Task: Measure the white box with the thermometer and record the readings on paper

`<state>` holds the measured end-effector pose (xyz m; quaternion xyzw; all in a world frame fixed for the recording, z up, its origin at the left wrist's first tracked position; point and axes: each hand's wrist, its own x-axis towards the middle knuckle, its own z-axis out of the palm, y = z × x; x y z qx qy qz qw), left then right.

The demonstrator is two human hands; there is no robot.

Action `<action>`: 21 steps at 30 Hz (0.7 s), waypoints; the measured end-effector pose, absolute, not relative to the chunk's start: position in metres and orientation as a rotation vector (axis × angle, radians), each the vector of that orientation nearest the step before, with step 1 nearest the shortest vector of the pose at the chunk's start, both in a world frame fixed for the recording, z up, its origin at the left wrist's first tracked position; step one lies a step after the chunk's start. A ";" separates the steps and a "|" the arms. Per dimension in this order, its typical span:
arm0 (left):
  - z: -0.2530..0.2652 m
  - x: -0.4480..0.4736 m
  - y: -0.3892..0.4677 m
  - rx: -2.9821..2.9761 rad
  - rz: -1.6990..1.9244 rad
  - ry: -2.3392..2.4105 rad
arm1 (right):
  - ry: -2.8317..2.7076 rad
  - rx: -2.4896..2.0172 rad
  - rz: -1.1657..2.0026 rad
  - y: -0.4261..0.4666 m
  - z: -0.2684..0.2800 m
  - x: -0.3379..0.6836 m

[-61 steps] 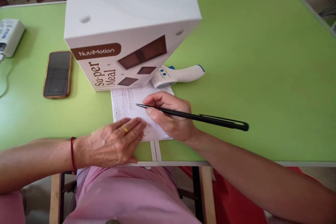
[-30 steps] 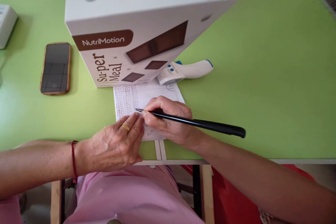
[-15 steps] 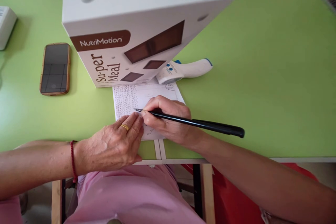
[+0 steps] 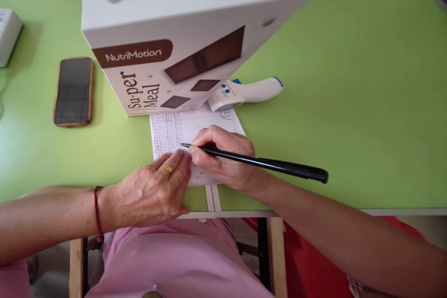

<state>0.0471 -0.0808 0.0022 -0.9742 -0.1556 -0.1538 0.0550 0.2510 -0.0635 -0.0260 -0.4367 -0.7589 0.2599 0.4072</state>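
My right hand [image 4: 225, 156] is closed around a black pen [image 4: 265, 163], its tip pointing left over a white sheet of paper [image 4: 209, 123]. Dense rows of small handwriting fill the paper's left part, with a few marks lower down. My left hand [image 4: 157, 186], with a gold ring and a red wrist cord, lies with fingers stretched out on the sheet's lower left. Its fingertips are close beside the right fingers. Whether the pen tip touches the paper I cannot tell. A tall white NutriMotion box [image 4: 136, 74] stands at the paper's far edge.
A white infrared thermometer [image 4: 244, 93] lies against the box's right side and the paper's far edge. To the left is a phone [image 4: 73, 91] in a brown case. A white device [image 4: 9, 35] sits at the far left of the green table [image 4: 349, 102].
The pen and my right hand have shifted very slightly to the right. My left hand stays in place on the paper.
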 end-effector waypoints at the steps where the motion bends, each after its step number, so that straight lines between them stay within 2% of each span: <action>1: 0.002 0.047 -0.081 -2.957 -0.467 -0.474 | -1.913 -1.095 0.673 -0.063 -0.026 0.251; 21: 0.005 0.046 -0.080 -2.988 -0.469 -0.478 | -1.883 -1.079 0.648 -0.063 -0.025 0.252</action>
